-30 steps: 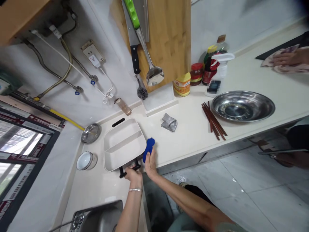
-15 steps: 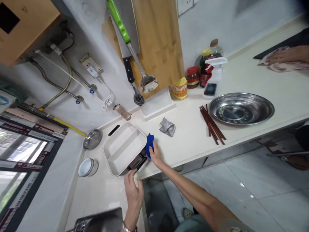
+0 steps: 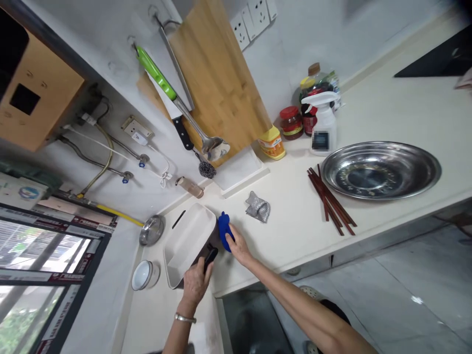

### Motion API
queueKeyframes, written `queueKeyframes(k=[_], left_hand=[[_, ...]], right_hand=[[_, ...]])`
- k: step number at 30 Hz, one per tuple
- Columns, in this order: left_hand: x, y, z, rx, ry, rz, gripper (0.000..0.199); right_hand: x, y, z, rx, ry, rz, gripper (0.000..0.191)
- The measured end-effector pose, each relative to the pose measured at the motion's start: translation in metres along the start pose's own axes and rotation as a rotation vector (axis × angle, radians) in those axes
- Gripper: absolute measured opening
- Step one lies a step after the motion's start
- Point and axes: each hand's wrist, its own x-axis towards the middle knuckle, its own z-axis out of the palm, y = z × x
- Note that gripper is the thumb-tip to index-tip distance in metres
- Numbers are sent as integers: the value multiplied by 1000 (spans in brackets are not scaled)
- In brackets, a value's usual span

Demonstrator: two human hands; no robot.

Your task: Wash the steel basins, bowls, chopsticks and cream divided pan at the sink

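A white pan with a divider and dark sides (image 3: 172,275) is tipped on its side edge on the counter. My left hand (image 3: 195,282), with a bracelet at the wrist, has its fingers wrapped around the pan's black handle (image 3: 211,257). In my right hand (image 3: 239,246) is a blue cloth (image 3: 223,229), soft and bunched, right beside the pan's outer wall; whether it touches the wall is hard to see. A crumpled grey scouring cloth (image 3: 258,206) lies on the counter to the right of that hand.
Dark red chopsticks (image 3: 330,201) lie beside a steel oval dish (image 3: 383,191). A spray bottle (image 3: 324,123) and jars stand by the wall. White bowls (image 3: 143,275) and a steel ladle (image 3: 152,230) are at the left. A cutting board (image 3: 224,73) leans behind.
My left hand has closed around the pan's handle, and the pan has tilted. My right hand keeps the blue cloth at the pan's side. The other person's hand has left the view.
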Motion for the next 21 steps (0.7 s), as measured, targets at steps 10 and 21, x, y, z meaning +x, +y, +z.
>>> queueKeyframes(k=[10,21], left_hand=[[45,57,-22,625,-166,66,24],[65,97,-11,101,-28,-161,47]], right_hand=[[70,-52,-1,-257,-50,-83,53],[7,-37,32,-278,42,-349,55]])
